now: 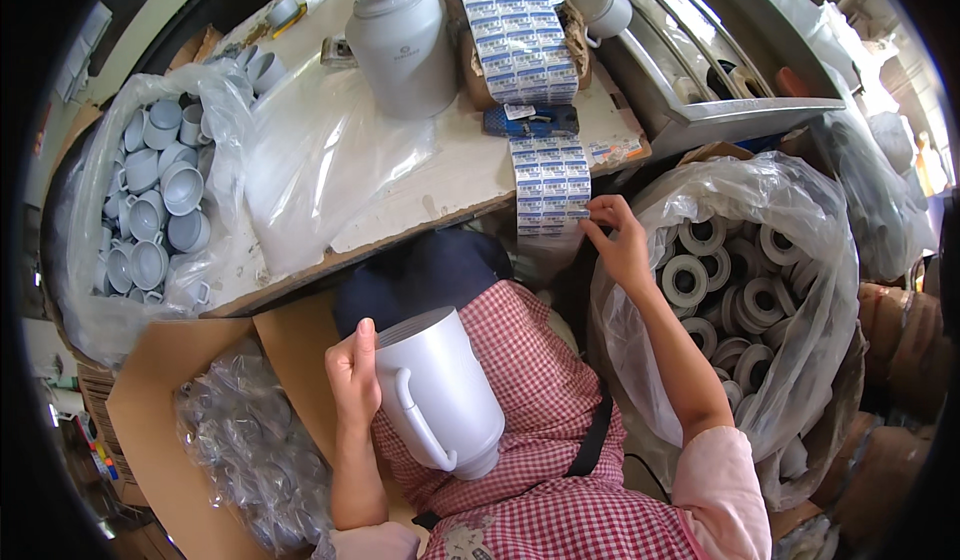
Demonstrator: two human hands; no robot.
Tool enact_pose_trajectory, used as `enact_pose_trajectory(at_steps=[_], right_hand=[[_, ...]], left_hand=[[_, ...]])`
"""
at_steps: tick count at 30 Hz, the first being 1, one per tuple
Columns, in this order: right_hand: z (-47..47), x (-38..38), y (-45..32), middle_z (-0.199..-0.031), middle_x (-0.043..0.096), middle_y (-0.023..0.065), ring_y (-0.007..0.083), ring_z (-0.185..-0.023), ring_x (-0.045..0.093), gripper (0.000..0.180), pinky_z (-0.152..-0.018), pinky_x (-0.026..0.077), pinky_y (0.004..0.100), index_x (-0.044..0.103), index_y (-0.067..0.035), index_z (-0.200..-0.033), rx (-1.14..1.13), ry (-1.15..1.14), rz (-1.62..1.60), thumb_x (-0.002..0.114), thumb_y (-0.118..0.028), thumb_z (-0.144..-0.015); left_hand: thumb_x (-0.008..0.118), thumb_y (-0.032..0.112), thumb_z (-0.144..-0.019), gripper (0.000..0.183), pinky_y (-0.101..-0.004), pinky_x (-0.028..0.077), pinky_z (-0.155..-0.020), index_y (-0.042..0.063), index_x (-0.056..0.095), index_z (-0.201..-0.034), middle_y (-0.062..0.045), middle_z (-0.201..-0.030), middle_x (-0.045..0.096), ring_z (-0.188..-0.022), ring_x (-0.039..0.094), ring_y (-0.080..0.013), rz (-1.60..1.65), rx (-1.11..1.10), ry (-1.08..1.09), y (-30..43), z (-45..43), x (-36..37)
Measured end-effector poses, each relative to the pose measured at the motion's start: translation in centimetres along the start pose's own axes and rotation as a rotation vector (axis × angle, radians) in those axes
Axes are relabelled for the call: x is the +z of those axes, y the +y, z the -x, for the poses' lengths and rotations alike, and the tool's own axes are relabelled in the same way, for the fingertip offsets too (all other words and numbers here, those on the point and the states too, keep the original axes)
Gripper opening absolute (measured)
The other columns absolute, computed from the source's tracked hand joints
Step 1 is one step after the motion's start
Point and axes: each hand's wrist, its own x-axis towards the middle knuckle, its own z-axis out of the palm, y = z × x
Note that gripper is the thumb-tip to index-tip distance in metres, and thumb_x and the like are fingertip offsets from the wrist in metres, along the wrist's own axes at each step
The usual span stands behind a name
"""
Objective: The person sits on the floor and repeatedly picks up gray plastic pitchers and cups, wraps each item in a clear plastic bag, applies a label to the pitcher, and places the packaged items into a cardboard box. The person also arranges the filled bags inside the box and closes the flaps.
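My left hand (pixel 355 380) grips the rim of a pale grey handled jug body (pixel 446 391), tilted over my lap with its wide mouth towards the table. Thumb and index finger of my right hand (pixel 619 241) pinch the right edge of a strip of printed labels (pixel 553 177) that hangs over the table edge. Whether a single label is coming loose there, I cannot tell. Across the upper part of the strip lies a blue tool (pixel 531 120), and the rest of the labels run up over a torn cardboard box. A large grey jug (pixel 405 50) stands upright left of them.
At the left, a plastic-lined container (pixel 82 207) holds many grey cups. A plastic sheet (pixel 322 147) covers part of the table (pixel 480 174). Ring-shaped parts fill a lined bin (pixel 832 260) at the right. Below left, a cardboard box (pixel 150 395) contains plastic-wrapped items. A metal tray (pixel 750 110) stands upper right.
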Motion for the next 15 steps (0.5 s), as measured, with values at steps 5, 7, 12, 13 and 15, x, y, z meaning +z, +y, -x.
enact_pose_trajectory(at_steps=[5, 7, 12, 13, 15], right_hand=[[0.2, -0.1, -0.9, -0.104, 0.078, 0.0077, 0.0139, -0.100, 0.072, 0.028, -0.091, 0.052, 0.0278, 0.068, -0.004, -0.121, 0.032, 0.053, -0.046, 0.075, -0.003, -0.094], [0.0, 0.4, -1.7, -0.104, 0.078, 0.0065, 0.0126, -0.101, 0.072, 0.025, -0.091, 0.052, 0.0268, 0.070, -0.002, -0.118, 0.009, 0.056, -0.070, 0.075, -0.002, -0.094], [-0.5, -1.1, -1.4, -0.101, 0.077, 0.0044, 0.0109, -0.100, 0.070, 0.018, -0.092, 0.053, 0.0275, 0.073, 0.001, -0.111, 0.023, 0.004, -0.185, 0.074, 0.002, -0.093], [-0.5, -1.0, -1.9, -0.100, 0.076, 0.0044, 0.0106, -0.099, 0.070, 0.018, -0.092, 0.053, 0.0272, 0.073, 0.001, -0.111, 0.056, -0.022, -0.214, 0.074, 0.002, -0.093], [-0.4, -1.4, -3.2, -0.100, 0.076, 0.0042, 0.0100, -0.099, 0.069, 0.017, -0.092, 0.052, 0.0267, 0.073, 0.001, -0.110, 0.121, -0.052, -0.262, 0.074, 0.002, -0.093]], left_hand=[[0.051, 0.023, -0.112, 0.048, -0.0299, 0.026, -0.057, 0.004, 0.041, -0.070, 0.004, -0.065, 0.037, -0.064, 0.033, -0.0066, 0.000, 0.012, -0.014, -0.5, 0.0, -0.4], [0.052, 0.023, -0.111, 0.047, -0.0298, 0.027, -0.057, 0.003, 0.041, -0.071, 0.003, -0.066, 0.038, -0.066, 0.034, -0.0068, 0.016, 0.010, -0.007, -1.0, 0.2, -0.9], [0.055, 0.024, -0.110, 0.046, -0.0306, 0.028, -0.058, 0.001, 0.041, -0.072, 0.000, -0.067, 0.037, -0.063, 0.034, -0.0102, 0.061, 0.047, -0.063, -2.2, -0.2, -0.8], [0.055, 0.023, -0.110, 0.046, -0.0306, 0.028, -0.058, 0.001, 0.041, -0.072, 0.000, -0.067, 0.037, -0.063, 0.034, -0.0101, 0.061, 0.039, -0.049, -2.1, 0.1, -1.1], [0.055, 0.023, -0.110, 0.046, -0.0306, 0.028, -0.058, 0.002, 0.040, -0.072, 0.000, -0.067, 0.036, -0.064, 0.034, -0.0098, 0.071, 0.034, -0.038, -2.1, 0.3, -1.2]])
